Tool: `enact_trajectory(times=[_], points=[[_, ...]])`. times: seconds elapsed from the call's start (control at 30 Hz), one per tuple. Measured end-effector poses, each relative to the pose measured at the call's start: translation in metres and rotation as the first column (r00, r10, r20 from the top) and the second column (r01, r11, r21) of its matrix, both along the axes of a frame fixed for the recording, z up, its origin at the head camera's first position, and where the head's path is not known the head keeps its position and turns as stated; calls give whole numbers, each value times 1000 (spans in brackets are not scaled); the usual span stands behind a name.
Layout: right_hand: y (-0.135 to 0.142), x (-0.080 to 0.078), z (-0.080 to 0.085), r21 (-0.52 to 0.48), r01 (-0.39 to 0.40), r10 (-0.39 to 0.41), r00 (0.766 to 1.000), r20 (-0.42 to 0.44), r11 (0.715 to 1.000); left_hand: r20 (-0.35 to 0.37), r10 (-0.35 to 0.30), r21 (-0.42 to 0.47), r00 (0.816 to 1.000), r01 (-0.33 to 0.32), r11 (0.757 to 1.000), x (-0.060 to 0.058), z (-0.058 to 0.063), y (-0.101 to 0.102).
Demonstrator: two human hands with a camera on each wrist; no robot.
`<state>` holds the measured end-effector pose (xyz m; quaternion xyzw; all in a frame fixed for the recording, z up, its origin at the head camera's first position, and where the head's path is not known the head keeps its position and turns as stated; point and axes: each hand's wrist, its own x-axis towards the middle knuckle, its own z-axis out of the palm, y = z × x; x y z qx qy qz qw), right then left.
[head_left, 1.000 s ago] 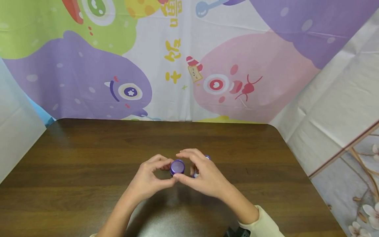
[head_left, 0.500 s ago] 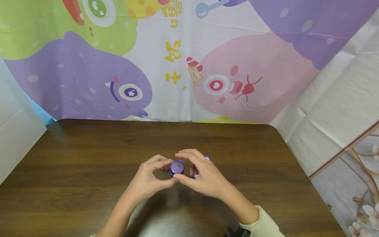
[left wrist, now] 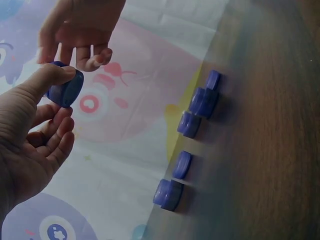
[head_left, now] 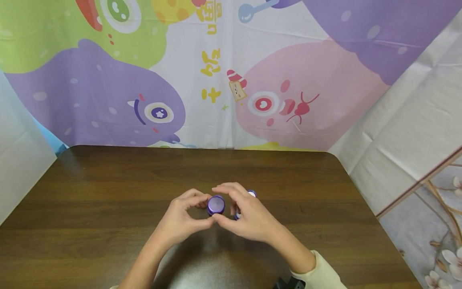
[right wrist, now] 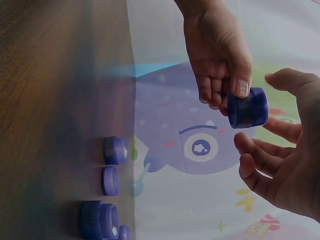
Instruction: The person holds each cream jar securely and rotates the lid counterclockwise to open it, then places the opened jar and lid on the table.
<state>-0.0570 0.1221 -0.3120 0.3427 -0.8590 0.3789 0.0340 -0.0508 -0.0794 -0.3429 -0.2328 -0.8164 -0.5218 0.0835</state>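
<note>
My left hand (head_left: 185, 218) pinches a small purple screw-top jar (head_left: 215, 204) between thumb and fingers, above the table. The jar's lid faces up toward the head camera. My right hand (head_left: 249, 212) is spread loosely around the jar's other side. In the right wrist view, its thumb and fingers (right wrist: 255, 172) stand apart from the jar (right wrist: 248, 108), while the left thumb presses on the jar's side. The left wrist view shows the same jar (left wrist: 67, 87) in the left hand (left wrist: 27, 130), with the right hand (left wrist: 82, 30) beyond it.
Several purple jars and lids stand in a row on the brown wooden table (head_left: 108, 192), including a jar (left wrist: 168, 195) and a loose lid (left wrist: 183, 165). In the head view, a purple piece (head_left: 252, 193) peeks out behind the right hand. A cartoon-printed cloth (head_left: 202, 120) hangs behind the table.
The right hand's fingers have shifted very slightly left over the jar, showing a little more of the purple piece behind that hand. The left hand and its jar stay nearly still.
</note>
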Motion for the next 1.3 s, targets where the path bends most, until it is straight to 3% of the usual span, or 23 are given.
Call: enact_trajectory(times=[0.17, 0.43, 0.73, 1.1, 1.3], points=[[-1, 0, 0, 1, 59, -59, 998, 6, 998, 11, 5, -2, 1000, -5, 1000, 0, 1, 0], [1, -2, 0, 22, -34, 35, 999, -11, 999, 2, -2, -3, 1000, 2, 1000, 0, 1, 2], [0, -1, -2, -15, 66, -66, 998, -4, 998, 14, 5, -1, 1000, -5, 1000, 0, 1, 2], [1, -1, 0, 34, -11, 10, 1000, 11, 999, 7, -2, -9, 1000, 2, 1000, 1, 1, 1], [0, -1, 1, 27, 39, -40, 999, 36, 999, 6, 5, -9, 1000, -5, 1000, 0, 1, 1]])
